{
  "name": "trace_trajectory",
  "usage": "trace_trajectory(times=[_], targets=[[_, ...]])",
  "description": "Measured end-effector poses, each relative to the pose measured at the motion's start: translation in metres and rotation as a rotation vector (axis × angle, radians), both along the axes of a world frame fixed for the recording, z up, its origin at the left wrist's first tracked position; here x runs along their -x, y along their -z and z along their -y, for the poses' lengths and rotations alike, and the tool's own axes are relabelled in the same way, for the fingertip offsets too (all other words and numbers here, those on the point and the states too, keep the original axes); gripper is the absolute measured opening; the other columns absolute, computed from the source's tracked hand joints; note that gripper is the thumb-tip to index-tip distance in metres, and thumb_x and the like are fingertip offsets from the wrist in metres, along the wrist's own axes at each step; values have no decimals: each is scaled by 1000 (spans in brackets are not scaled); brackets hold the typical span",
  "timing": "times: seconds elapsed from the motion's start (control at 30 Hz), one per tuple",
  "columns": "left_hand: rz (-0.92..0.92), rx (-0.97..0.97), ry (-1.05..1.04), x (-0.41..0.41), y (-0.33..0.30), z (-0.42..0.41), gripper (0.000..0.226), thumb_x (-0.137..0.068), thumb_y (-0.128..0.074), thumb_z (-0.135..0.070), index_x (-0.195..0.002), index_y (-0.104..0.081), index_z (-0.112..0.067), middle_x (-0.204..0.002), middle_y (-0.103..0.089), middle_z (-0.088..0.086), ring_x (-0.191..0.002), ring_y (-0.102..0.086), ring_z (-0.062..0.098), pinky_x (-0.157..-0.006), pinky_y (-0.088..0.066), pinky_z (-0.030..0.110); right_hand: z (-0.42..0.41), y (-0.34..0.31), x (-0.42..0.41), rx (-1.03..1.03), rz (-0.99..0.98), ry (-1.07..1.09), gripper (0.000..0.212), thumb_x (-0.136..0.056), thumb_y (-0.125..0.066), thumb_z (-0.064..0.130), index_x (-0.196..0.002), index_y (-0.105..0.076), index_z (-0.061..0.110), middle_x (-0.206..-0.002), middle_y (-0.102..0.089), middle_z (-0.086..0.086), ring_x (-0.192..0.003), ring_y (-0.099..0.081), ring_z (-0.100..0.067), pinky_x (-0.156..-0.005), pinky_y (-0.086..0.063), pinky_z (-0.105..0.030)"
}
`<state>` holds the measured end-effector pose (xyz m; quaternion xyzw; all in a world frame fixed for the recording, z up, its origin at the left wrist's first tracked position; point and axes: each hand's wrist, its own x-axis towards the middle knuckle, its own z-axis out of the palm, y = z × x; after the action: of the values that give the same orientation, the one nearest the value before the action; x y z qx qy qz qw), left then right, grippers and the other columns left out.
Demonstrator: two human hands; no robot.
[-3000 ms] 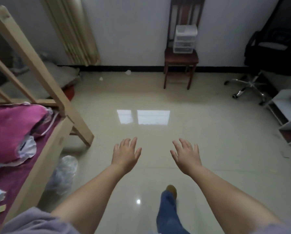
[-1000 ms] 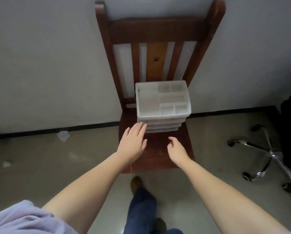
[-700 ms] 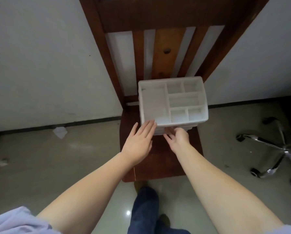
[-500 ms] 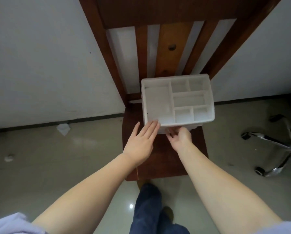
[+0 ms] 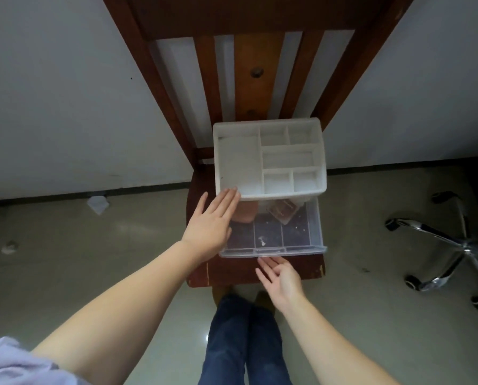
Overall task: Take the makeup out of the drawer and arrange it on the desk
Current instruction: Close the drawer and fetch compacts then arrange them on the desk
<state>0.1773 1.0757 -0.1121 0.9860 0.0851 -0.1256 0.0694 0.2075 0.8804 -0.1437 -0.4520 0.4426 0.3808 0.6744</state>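
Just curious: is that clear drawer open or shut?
Open. The drawer sticks out from under the organizer, showing a compact inside.

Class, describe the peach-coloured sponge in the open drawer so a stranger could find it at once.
Find the wooden chair against the wall, with a white organiser on its seat. Its clear drawer is pulled out. At the drawer's back left lies the sponge, rounded, peach and soft-looking, unlike the flat, brownish compact to its right.

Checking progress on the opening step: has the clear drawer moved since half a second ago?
Yes. The clear drawer has slid out from under the white organizer, toward the front edge of the chair seat.
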Motion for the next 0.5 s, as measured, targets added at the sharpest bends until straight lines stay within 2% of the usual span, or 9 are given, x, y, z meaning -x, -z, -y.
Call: trace_trajectory(times=[0.1,0.17,0.23,0.27,0.33,0.37,0.4,0.43,0.5], targets=[[18,-8,-17,1,-4,2,71,-91,-39,-22,-149,1,-16,-159,-3,2,-146,-1,16,-116,4,42,9,-7,-7,-34,-29,-231,32,-94,-25,-8,-111,-51,2,-109,-61,-17,-101,-59,-29,-88,-47,-44],[94,-32,57,3,-11,7,65,-86,-41,-17,-147,-22,-10,-155,-22,10,-144,-20,25,-117,-12,46,12,-23,-18,3,-27,-673,26,-98,-31,2,-111,-54,3,-102,-65,-14,-95,-65,-25,-81,-53,-36],[179,24,191,8,-10,17,57,-80,-42,-12,-136,-46,-5,-141,-46,17,-129,-46,31,-108,-34,47,14,-40,-34,61,145,-1136,23,-100,-35,10,-100,-58,9,-91,-69,-7,-80,-70,-15,-68,-56,-27],[187,80,243,10,-7,24,53,-80,-45,-10,-132,-49,-4,-135,-52,17,-122,-52,32,-104,-40,45,14,-45,-45,108,315,-1251,24,-100,-36,12,-94,-59,13,-88,-69,-4,-74,-69,-10,-66,-56,-25],[70,146,235,5,2,39,56,-85,-50,-8,-139,-39,-3,-140,-45,20,-127,-46,33,-107,-35,40,10,-52,-67,315,711,-1302,20,-97,-42,14,-93,-60,18,-98,-66,-3,-81,-65,-7,-72,-51,-23],[-28,127,174,-2,8,45,61,-88,-48,-11,-145,-26,-4,-148,-34,19,-135,-35,32,-113,-27,39,7,-51,-77,447,900,-1334,16,-96,-44,17,-101,-60,19,-111,-61,-3,-94,-60,-8,-81,-47,-23],[-96,92,82,-11,13,48,66,-90,-46,-14,-148,-15,-5,-152,-26,18,-139,-26,32,-116,-19,38,1,-47,-85,571,1040,-1422,22,-96,-46,20,-115,-56,17,-125,-52,-5,-109,-53,-12,-91,-43,-25],[-135,52,-8,-20,17,48,69,-90,-47,-16,-148,-10,-6,-151,-24,17,-139,-24,31,-116,-18,38,-4,-40,-91,669,1116,-1528,32,-95,-47,25,-126,-49,15,-136,-42,-8,-122,-44,-18,-100,-39,-30],[-174,-10,-96,-37,25,47,74,-88,-51,-19,-148,-8,-9,-148,-27,16,-137,-25,31,-114,-19,39,-16,-23,-97,840,1129,-1749,45,-94,-48,35,-133,-39,13,-139,-36,-15,-131,-34,-29,-107,-33,-40]])
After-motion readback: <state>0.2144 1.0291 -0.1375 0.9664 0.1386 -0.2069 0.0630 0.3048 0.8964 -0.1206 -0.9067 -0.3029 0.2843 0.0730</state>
